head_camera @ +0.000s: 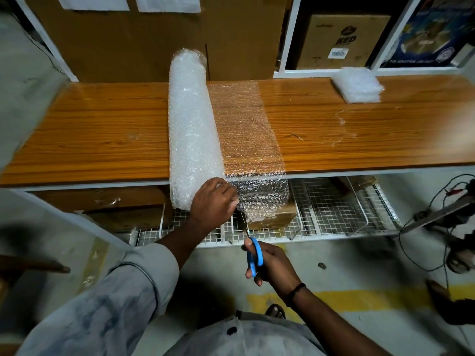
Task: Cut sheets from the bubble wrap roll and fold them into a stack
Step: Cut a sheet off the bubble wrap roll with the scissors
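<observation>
A thick bubble wrap roll [191,129] lies across the wooden shelf [102,134], its near end overhanging the front edge. An unrolled sheet [246,129] spreads to its right and hangs over the edge. My left hand [214,199] pinches the sheet's hanging near edge beside the roll's end. My right hand [270,263] grips blue-handled scissors [254,255], whose blades point up at the sheet's near edge just below my left hand. A stack of folded bubble wrap sheets [357,84] sits at the back right of the shelf.
Cardboard boxes [154,39] stand against the wall behind the shelf. Below the shelf is a white wire rack [334,209] holding a brown box [272,217]. Cables and a tool [437,214] lie on the floor at right. Thin plastic scraps [344,124] lie on the shelf.
</observation>
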A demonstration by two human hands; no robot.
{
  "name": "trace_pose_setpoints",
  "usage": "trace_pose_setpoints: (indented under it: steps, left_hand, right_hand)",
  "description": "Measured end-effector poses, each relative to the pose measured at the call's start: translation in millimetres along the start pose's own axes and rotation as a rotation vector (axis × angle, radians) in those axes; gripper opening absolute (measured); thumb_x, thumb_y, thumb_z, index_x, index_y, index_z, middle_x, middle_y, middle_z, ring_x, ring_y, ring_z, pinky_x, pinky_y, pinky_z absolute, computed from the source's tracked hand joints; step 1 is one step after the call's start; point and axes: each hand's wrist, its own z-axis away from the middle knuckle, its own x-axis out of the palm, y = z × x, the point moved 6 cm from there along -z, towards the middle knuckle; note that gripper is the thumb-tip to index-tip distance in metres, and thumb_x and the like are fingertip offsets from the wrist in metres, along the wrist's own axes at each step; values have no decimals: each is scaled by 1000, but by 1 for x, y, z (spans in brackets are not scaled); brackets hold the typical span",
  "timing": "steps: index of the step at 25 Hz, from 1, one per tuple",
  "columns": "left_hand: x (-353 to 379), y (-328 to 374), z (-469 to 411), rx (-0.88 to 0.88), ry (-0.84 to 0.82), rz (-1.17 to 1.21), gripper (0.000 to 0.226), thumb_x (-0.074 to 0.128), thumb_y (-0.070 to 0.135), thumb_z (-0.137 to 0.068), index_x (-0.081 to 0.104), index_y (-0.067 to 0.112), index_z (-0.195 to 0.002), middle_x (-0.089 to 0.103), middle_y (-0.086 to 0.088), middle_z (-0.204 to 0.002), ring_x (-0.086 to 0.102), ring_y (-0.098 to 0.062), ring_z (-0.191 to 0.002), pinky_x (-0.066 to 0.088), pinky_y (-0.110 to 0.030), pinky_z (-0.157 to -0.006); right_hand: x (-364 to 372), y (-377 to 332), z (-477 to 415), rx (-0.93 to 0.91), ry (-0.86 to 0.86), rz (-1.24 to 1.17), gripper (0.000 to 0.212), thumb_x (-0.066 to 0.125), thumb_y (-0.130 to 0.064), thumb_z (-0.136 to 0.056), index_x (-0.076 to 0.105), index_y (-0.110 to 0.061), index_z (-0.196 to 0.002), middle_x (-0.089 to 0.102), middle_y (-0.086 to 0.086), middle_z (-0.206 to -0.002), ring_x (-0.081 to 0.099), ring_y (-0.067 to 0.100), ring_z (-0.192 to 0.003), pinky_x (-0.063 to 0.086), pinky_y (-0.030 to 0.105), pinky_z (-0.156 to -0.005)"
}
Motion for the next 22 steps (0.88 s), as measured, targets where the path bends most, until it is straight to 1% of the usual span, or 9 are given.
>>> trace_pose_setpoints:
  steps: [4, 7, 9, 11, 13, 14, 16, 19, 22]
  left_hand:
    - [-1, -3, 1, -45, -36, 15, 20, 83, 19, -72, 68, 19, -86, 72, 0, -88, 60, -25, -96, 47, -35, -82]
    - [-2, -2, 1, -35, -44, 12, 19, 82, 19, -74, 67, 19, -86, 71, 0, -88, 60, -25, -96, 47, -35, -83]
    - [-2, -1, 1, -16, -43, 10, 18, 81, 19, -75, 67, 19, -86, 71, 0, -89, 59, -25, -97, 46, -36, -83]
    - [-3, 0, 1, -4, -46, 7, 18, 80, 18, -75, 67, 19, -87, 72, 0, -91, 59, -25, -99, 47, -36, -84]
    - [-4, 1, 0, 1, -48, 1, 20, 81, 19, -74, 68, 19, -89, 72, -1, -92, 60, -25, -99, 48, -37, -86]
    - [-4, 2, 0, 8, -47, -1, 21, 81, 19, -74, 68, 18, -90, 72, -1, -93, 60, -26, -99, 48, -38, -86]
    - [-5, 3, 1, 32, -35, -3, 20, 80, 21, -77, 69, 18, -93, 72, -2, -94, 61, -27, -99, 49, -39, -86]
    - [-6, 3, 2, 57, -15, -16, 18, 79, 22, -80, 69, 18, -93, 72, -2, -95, 61, -27, -99, 49, -39, -86]
    - [-5, 3, 2, 72, -4, -31, 17, 79, 24, -81, 70, 17, -94, 72, -3, -95, 61, -28, -98, 49, -39, -86]
  right_hand:
    - [10, -3, -6, 10, 15, -5, 47, 76, -58, -77, 79, -16, -98, 60, 19, -72, 70, 30, -68, 46, 30, -49]
    - [12, -8, -12, -11, 57, -15, 30, 77, -56, -80, 81, -27, -84, 60, 14, -70, 70, 32, -70, 46, 30, -50]
    - [11, -13, -17, -31, 86, -15, 22, 76, -47, -87, 79, -27, -79, 64, 1, -66, 68, 32, -69, 44, 30, -49]
    - [8, -17, -21, -41, 109, -8, 21, 73, -39, -94, 76, -24, -79, 65, -12, -62, 65, 31, -67, 41, 30, -50]
    - [6, -18, -25, -38, 135, -2, 28, 73, -39, -94, 76, -12, -90, 62, -10, -60, 62, 26, -60, 38, 29, -49]
    - [5, -18, -26, -33, 146, 7, 35, 73, -41, -93, 75, -6, -96, 62, -3, -61, 60, 21, -54, 37, 29, -49]
    - [5, -19, -28, -30, 155, 32, 43, 74, -42, -92, 75, -1, -102, 59, 7, -63, 54, 14, -45, 34, 28, -49]
    - [6, -19, -30, -28, 162, 21, 39, 75, -37, -93, 75, 1, -100, 55, 4, -60, 52, 13, -42, 29, 26, -48]
    - [6, -16, -32, -48, 173, 20, 26, 76, -30, -93, 79, -4, -97, 54, -2, -57, 55, 16, -48, 29, 21, -43]
